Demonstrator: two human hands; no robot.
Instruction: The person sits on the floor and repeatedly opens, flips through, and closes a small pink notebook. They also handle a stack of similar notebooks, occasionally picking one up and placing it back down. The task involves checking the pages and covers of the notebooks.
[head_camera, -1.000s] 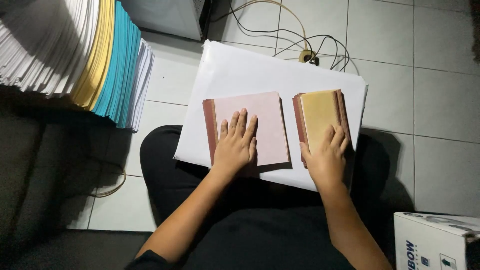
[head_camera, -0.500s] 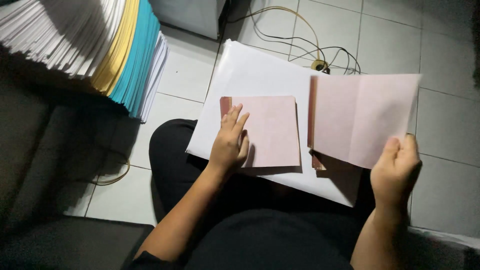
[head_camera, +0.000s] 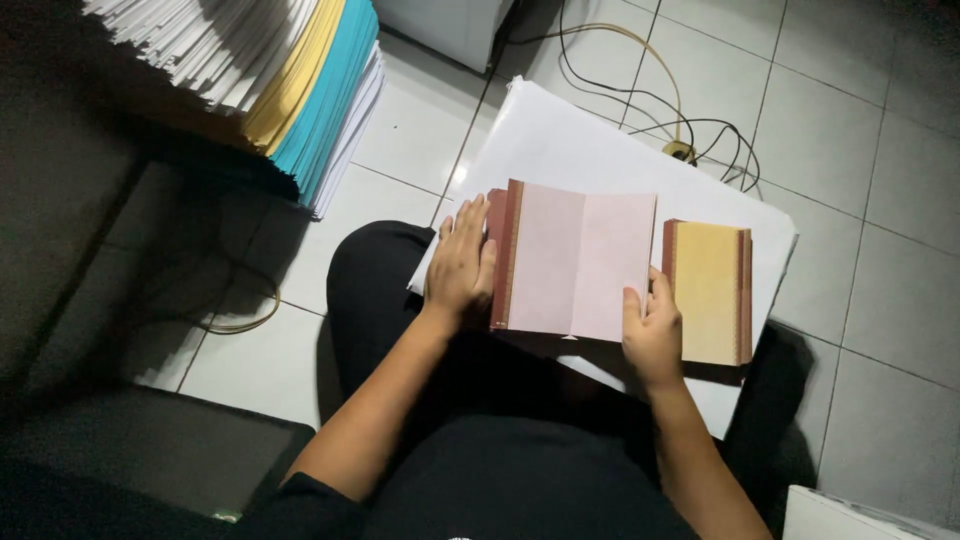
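The pink card sheet (head_camera: 580, 262) lies flat on the white board (head_camera: 560, 140) across the person's lap, at the centre of the head view. It has a dark red patterned band along its 9 o'clock edge and a vertical crease down the middle.

Handling, as judged: the sheet is light and thin, stiff enough to keep a fold but easily creased or dog-eared. Its surface looks smooth, so it may slide on the board unless pinned. Best hold points are the outer edges or a corner, away from the crease.

Left hand (head_camera: 462, 270): at 9 o'clock of the sheet, palm down, fingers extended and close together, pressing flat on the banded edge. It grips nothing; it holds the sheet down.

Right hand (head_camera: 652, 335): at 5 o'clock of the sheet, thumb on top of the lower corner, fingers curled beside it. It appears to pinch that corner, though the underside is hidden.

The folded yellow card (head_camera: 712, 290) lies at 3 o'clock, just beside the sheet. A paper stack (head_camera: 290, 70) stands at 10 o'clock; cables (head_camera: 650, 90) lie at 12 o'clock
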